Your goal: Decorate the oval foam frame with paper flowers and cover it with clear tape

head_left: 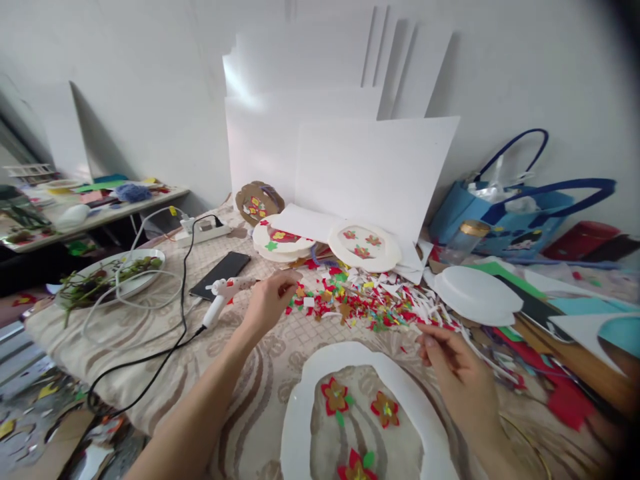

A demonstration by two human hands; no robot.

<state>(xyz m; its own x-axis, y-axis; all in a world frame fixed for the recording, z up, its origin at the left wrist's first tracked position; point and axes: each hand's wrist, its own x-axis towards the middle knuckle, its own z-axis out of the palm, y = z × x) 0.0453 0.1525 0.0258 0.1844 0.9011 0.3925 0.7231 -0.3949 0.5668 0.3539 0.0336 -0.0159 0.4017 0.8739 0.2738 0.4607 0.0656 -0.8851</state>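
The left hand (271, 297) reaches forward, its fingers curled inward; whether their tips meet is hidden. Behind them, the bare left forearm (200, 404) slants down and leftward. The right hand (461, 375) is nearer the body, fingers loosely bent and pointing toward the left hand's side, with the right wrist (495, 432) behind and rightward of them.

Glue gun (225, 290) left of scraps (357, 301) | frame (299, 420) before scraps | boards (370, 177) behind

Head-worn view, forward and down over hands (269, 301)
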